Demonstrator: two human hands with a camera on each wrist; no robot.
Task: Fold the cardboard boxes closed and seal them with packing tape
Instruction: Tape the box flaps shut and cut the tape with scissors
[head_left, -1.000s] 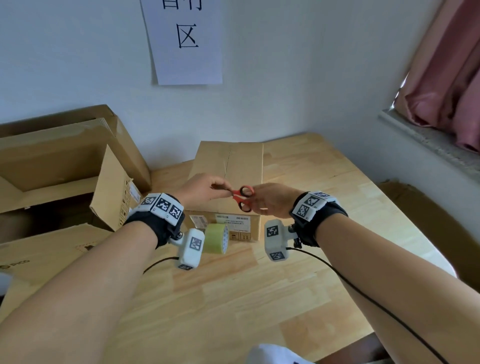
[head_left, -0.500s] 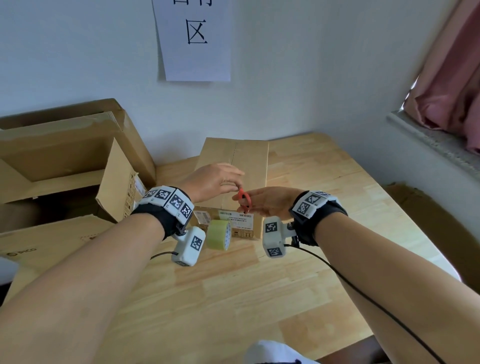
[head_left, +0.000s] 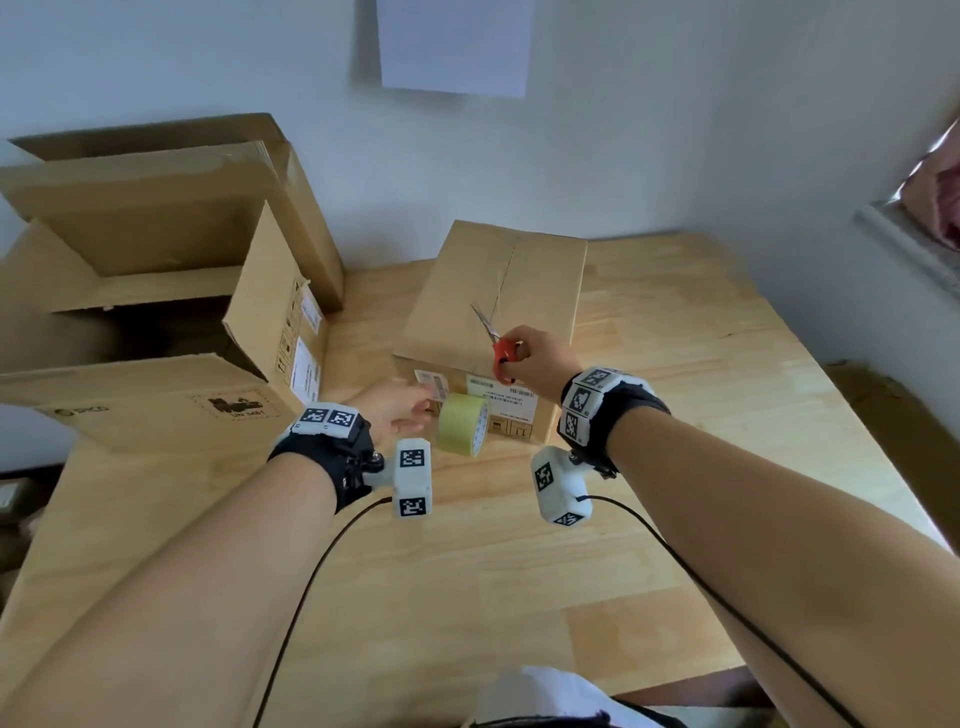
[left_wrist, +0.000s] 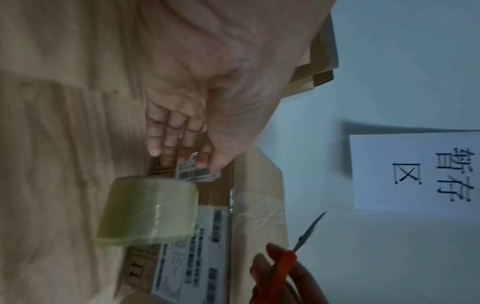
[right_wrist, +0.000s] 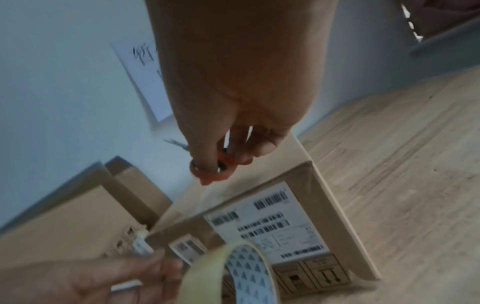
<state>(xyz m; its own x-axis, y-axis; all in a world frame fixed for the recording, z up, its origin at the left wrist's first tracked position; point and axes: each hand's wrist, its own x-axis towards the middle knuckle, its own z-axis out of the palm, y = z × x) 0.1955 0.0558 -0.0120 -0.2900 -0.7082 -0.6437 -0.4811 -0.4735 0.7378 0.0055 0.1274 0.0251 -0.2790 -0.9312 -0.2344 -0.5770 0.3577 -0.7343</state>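
A closed cardboard box with clear tape along its top seam stands on the wooden table, with white labels on its near side. My right hand grips red-handled scissors above the box's near top edge, blades pointing up and away. A roll of yellowish packing tape stands on edge in front of the box. My left hand reaches toward the roll with fingers straight, just left of it, holding nothing. In the left wrist view the fingers point at the box's lower label, above the tape roll.
A large open cardboard box with raised flaps stands at the left, and a flat carton lies in front of it. A paper sign hangs on the wall. A window sill and pink curtain are at the right.
My left hand let go at the scissors and dropped down-left toward the tape roll. My right hand kept the scissors and lifted them, blades now pointing up over the box.
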